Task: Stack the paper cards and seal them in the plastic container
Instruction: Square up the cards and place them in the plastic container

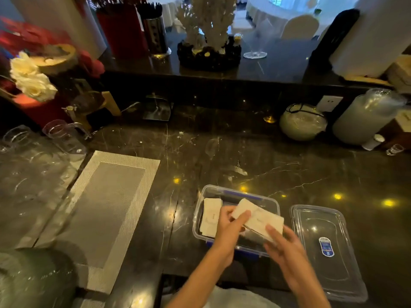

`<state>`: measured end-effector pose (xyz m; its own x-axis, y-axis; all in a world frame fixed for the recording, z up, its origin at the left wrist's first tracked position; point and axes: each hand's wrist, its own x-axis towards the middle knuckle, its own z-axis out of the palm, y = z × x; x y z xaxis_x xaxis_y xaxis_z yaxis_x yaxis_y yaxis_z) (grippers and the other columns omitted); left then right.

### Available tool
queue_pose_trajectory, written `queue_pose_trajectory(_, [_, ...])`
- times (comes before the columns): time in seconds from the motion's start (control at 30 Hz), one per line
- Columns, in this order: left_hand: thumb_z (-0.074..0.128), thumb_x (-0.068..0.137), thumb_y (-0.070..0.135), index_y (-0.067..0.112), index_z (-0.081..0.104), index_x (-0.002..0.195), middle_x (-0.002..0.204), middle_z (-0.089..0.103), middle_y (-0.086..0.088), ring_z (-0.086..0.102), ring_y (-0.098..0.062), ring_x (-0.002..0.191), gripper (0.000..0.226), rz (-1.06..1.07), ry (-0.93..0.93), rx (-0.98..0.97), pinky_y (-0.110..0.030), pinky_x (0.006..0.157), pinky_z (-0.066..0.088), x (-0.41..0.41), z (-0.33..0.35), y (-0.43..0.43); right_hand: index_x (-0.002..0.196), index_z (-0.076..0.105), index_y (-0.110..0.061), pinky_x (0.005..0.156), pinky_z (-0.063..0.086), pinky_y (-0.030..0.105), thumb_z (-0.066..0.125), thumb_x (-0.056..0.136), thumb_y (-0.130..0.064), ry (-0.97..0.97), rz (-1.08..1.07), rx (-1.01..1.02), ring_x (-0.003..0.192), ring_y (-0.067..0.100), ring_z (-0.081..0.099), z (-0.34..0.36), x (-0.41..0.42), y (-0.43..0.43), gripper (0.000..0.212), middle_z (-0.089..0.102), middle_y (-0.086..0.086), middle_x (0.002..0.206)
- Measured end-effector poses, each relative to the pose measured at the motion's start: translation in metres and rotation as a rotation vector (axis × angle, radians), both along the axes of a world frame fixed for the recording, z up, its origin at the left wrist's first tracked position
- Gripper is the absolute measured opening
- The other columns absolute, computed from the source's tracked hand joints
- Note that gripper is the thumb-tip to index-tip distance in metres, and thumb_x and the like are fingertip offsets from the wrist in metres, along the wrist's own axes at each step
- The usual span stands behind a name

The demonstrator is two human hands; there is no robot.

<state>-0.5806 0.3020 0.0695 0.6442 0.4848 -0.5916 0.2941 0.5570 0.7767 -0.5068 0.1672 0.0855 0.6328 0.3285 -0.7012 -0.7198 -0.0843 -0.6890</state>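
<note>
A clear plastic container (269, 202) with blue clips sits on the dark marble counter near its front edge. One stack of white paper cards (210, 215) lies inside at its left end. Both hands hold a second card stack (260, 217), tilted, above the container's middle. My left hand (229, 227) grips its left end with thumb on top. My right hand (281, 243) grips its right end. The clear lid (327, 247), bearing a blue label, lies flat just right of the container.
A silver woven placemat (106, 210) lies to the left. Clear pitchers (64, 138) and glassware stand at the far left. A round glass jar (302, 124) and a tall jar (367, 116) stand at the back right. A raised ledge holds a coral ornament (209, 34).
</note>
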Motion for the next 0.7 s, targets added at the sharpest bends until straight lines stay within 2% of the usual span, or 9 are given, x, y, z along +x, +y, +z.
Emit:
queue_pose_trajectory(0.13, [0.081,0.076,0.036,0.032,0.053,0.112,0.113,0.072,0.005,0.071,-0.008,0.103,0.046,-0.125,0.05,0.036,-0.026,0.083,0.06,0.004,-0.007,-0.003,0.133,0.055,-0.008,0.086,0.054,0.041,0.064,0.089,-0.009,-0.027,-0.12,0.122,0.106,0.028,0.066,0.001,0.028,0.006,0.045,0.069,0.016,0.117])
queue_pose_trajectory(0.23, [0.078,0.077,0.034,0.041,0.049,0.113,0.115,0.064,0.011,0.066,-0.005,0.102,0.047,-0.279,0.108,0.116,-0.016,0.069,0.057,0.017,-0.005,0.001,0.132,0.057,-0.008,0.09,0.053,0.047,0.059,0.094,-0.011,0.03,-0.145,0.179,0.109,0.031,0.065,0.0,0.032,0.027,0.038,0.068,0.018,0.119])
queue_pose_trajectory(0.3, [0.075,0.081,0.032,0.043,0.047,0.109,0.11,0.063,0.016,0.063,0.001,0.099,0.041,-0.33,0.147,0.148,-0.012,0.064,0.053,0.024,-0.005,0.007,0.128,0.06,-0.011,0.089,0.055,0.049,0.057,0.096,-0.014,0.022,-0.089,0.174,0.108,0.031,0.066,-0.003,0.035,0.041,0.033,0.069,0.019,0.118])
queue_pose_trajectory(0.4, [0.07,0.087,0.031,0.043,0.045,0.105,0.103,0.062,0.02,0.06,0.008,0.091,0.033,-0.302,0.214,0.2,-0.008,0.059,0.047,0.029,-0.01,0.015,0.127,0.06,-0.019,0.086,0.058,0.046,0.058,0.096,-0.017,-0.02,0.112,0.118,0.104,0.026,0.071,-0.008,0.045,0.058,0.032,0.074,0.01,0.112])
queue_pose_trajectory(0.5, [0.068,0.088,0.04,0.045,0.044,0.106,0.107,0.063,0.02,0.059,0.009,0.096,0.031,-0.346,0.251,0.235,-0.01,0.065,0.046,0.028,-0.016,0.025,0.136,0.052,-0.027,0.09,0.058,0.047,0.063,0.093,-0.014,-0.054,0.251,0.032,0.109,0.023,0.068,-0.021,0.054,0.066,0.046,0.071,0.004,0.118])
queue_pose_trajectory(0.63, [0.06,0.086,0.059,0.046,0.054,0.112,0.108,0.069,0.018,0.065,0.003,0.101,0.029,-0.446,0.286,0.107,-0.016,0.078,0.05,0.022,-0.026,0.045,0.139,0.046,-0.033,0.081,0.06,0.04,0.066,0.091,-0.011,-0.076,0.243,-0.033,0.103,0.021,0.068,-0.041,0.057,0.064,0.056,0.069,0.002,0.116])
queue_pose_trajectory(0.7, [0.05,0.093,0.056,0.041,0.059,0.112,0.114,0.069,0.014,0.065,-0.003,0.107,0.026,-0.443,0.323,0.08,-0.023,0.091,0.051,0.019,-0.036,0.049,0.143,0.042,-0.032,0.087,0.058,0.046,0.067,0.091,-0.011,-0.087,0.269,-0.078,0.105,0.023,0.066,-0.048,0.056,0.06,0.062,0.066,0.004,0.12])
